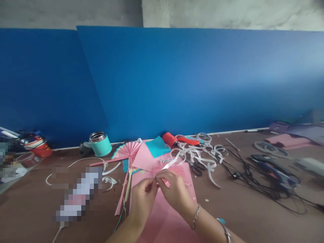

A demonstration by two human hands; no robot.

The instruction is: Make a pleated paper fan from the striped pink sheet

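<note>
My left hand [143, 192] and my right hand [174, 185] meet over a pink paper sheet [164, 219], fingertips pinched together. Something tiny and bluish shows between the fingertips, too small to name. A white paper strip [171, 163] runs up and away from just above my right fingers; whether they grip it I cannot tell. Pink pleated paper [182, 173] lies under and behind my right hand, partly hidden by it. Just beyond lie a pink pleated fan [130, 151], a turquoise paper square [157, 146] and a smaller pink sheet [144, 157].
White strips [196, 153] lie tangled behind the hands, near a red cylinder [169, 139] and dark-handled scissors [196, 169]. A turquoise cup [100, 145] stands back left. Black cables [249, 177] and a blue-black tool [275, 173] lie right. A blue panel [177, 81] borders the table.
</note>
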